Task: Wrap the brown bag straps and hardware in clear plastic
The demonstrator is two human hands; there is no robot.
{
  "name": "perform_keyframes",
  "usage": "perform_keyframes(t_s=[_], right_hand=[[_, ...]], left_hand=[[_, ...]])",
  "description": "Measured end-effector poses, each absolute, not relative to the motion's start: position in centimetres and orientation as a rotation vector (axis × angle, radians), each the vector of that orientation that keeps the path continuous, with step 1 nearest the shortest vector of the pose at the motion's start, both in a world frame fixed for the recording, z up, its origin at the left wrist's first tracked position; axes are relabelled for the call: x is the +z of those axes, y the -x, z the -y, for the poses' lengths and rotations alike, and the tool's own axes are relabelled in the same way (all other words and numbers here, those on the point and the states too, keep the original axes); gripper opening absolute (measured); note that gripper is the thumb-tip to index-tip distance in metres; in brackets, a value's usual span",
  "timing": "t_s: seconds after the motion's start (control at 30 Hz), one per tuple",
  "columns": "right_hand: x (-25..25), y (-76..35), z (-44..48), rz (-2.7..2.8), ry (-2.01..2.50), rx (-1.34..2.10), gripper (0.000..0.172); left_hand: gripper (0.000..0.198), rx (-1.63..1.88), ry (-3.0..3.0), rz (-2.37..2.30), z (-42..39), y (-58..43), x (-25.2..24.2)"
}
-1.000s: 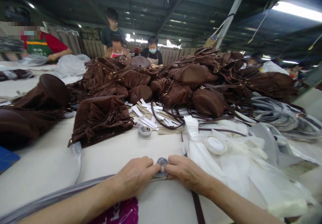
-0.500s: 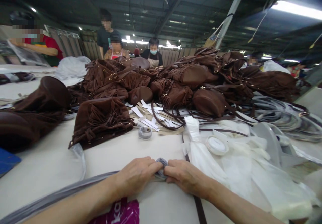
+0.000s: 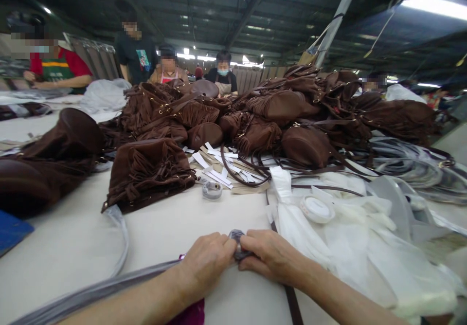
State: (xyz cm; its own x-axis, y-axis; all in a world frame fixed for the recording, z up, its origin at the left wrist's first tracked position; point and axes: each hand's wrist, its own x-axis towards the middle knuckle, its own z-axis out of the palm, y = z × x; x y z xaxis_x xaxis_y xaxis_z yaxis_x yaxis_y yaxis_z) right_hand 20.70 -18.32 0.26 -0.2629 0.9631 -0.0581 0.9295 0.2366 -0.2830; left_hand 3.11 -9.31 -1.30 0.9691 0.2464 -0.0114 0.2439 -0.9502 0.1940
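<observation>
A dark strap wrapped in clear grey plastic [image 3: 146,269] trails from the lower left, under my left forearm, to my hands. Its end is wound into a small coil [image 3: 238,237] between my two hands. My left hand [image 3: 213,254] is closed on the coil's left side. The fingers and thumb of my right hand [image 3: 268,254] pinch its right side. Beyond my hands, a finished small coil in plastic [image 3: 211,190] lies on the table near a brown fringed bag [image 3: 151,176]. My fingers partly hide the coil I hold.
Brown fringed bags [image 3: 270,106] are heaped across the back. White paper strips [image 3: 215,169] lie before them. At right are white plastic sheets [image 3: 350,242], a tape roll [image 3: 317,209] and bundled wrapped straps [image 3: 404,164]. A purple bag [image 3: 189,314] is below my left arm. Several co-workers stand behind.
My hands have turned slightly around the coil, staying in nearly the same place. More of the purple bag is now hidden by my left arm. A standing co-worker has shifted left.
</observation>
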Motion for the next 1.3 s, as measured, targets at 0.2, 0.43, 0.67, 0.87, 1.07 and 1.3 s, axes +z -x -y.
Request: perform_keyframes(t_s=[0.2,0.43,0.67,0.87,1.07,1.3], right_hand=[[0.5,-23.3,17.7,2.509,1.689,0.391,0.009],[1.8,-22.7,17.5,2.524,1.805,0.272,0.006],[-0.7,-18.6,18.9,2.163,1.947,0.123,0.006],[-0.8,-21.4,18.8,2.363,1.569,0.263,0.008],[0.3,-20.8,18.7,2.44,1.767,0.26,0.002],[-1.1,-19.3,19.7,2.187,1.874,0.33,0.01]], left_hand=[[0.019,0.034,-2.966,-0.27,7.8,-2.6,-0.2],[0.009,0.106,-3.081,-0.066,6.7,-3.8,-0.1],[0.008,0.177,-2.936,-0.37,10.0,-4.1,-2.5],[0.004,0.136,-3.019,-0.122,7.7,-2.7,-0.4],[0.009,0.16,-2.994,-0.146,8.4,-3.9,-1.0],[0.007,0.178,-2.865,-0.298,9.8,-3.5,-1.3]])
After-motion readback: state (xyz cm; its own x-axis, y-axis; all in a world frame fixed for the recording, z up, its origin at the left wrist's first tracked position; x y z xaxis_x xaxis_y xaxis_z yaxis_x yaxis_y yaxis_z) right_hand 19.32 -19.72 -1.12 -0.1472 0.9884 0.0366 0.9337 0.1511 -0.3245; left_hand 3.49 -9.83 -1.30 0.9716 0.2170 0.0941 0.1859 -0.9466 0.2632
